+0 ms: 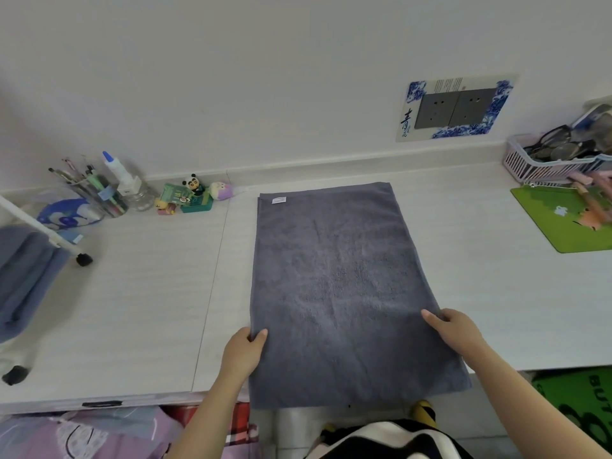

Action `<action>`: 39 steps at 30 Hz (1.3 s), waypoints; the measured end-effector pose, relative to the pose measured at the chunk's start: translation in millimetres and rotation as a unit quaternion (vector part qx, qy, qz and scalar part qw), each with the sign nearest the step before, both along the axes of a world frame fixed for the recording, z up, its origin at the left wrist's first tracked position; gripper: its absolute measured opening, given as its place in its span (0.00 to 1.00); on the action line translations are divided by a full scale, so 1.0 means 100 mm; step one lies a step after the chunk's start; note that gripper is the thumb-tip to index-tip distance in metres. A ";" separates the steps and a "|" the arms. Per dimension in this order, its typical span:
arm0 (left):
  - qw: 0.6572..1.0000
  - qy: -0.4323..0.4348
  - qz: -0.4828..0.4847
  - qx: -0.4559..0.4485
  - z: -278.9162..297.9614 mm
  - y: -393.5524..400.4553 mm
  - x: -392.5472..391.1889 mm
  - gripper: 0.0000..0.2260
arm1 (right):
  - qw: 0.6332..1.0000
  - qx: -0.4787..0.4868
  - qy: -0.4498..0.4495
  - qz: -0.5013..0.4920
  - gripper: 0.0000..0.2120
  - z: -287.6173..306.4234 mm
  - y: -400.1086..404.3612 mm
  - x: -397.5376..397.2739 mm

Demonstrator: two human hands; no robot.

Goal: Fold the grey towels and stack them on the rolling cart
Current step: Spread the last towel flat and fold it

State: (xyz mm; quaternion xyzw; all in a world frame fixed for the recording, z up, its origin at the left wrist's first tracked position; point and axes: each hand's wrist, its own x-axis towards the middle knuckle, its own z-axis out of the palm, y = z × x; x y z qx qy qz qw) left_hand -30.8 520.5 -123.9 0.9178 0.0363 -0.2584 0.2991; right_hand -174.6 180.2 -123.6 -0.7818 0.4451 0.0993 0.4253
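1. Pinching the left edge of the grey towel (341,293), the left hand (243,354) has its thumb on top of the cloth and its fingers (246,336) curled under the hem.
2. The right hand (458,331) grips the opposite edge the same way, thumb lying on the towel, fingers (445,314) wrapped round the right hem.
3. Both hands hold the towel near its near end, one at each long side.
4. The towel lies flat and lengthwise on the desk (132,293), its far end close to the wall, a small white label (279,200) at the far left corner; its near end hangs over the desk's front edge.
5. The desk is pale, wood-grained, with a seam running front to back just left of the towel.
6. At the far left stands the rolling cart (49,233), white-framed with black castors, and folded grey towels (20,279) rest on it.
7. Along the back of the desk sit a clear pen holder (96,193), a glue bottle (117,173) and small toy figures (195,193).
8. To the right lie a green mat (563,220) and a pink basket (543,164) holding spectacles.
9. A plain white wall (265,77) carries a grey double socket (455,107) in a blue-and-white patterned surround.
10. Below the desk edge show pink patterned fabric (82,435) and a green floor mat (583,402).
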 end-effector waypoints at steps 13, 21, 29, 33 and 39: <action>0.986 -0.064 0.093 -0.120 0.08 -0.33 0.34 0.16 | 0.990 -0.126 -0.060 -0.018 0.19 -0.15 -0.03 0.33; 0.956 0.046 0.243 -0.155 0.06 -0.64 0.91 0.21 | 0.996 -0.060 -0.045 -0.052 0.29 -0.09 -0.34 1.09; 0.918 0.150 0.258 -0.261 0.04 -0.77 1.25 0.24 | 0.994 -0.022 -0.075 -0.083 0.17 -0.09 -0.59 1.45; 0.890 0.231 0.256 -0.298 0.07 -0.75 1.36 0.21 | 0.988 0.058 -0.068 -0.127 0.20 -0.10 -0.68 1.54; 0.898 0.203 0.259 -0.291 0.07 -0.83 1.49 0.22 | 0.937 0.241 -0.095 -0.235 0.21 -0.04 -0.79 1.70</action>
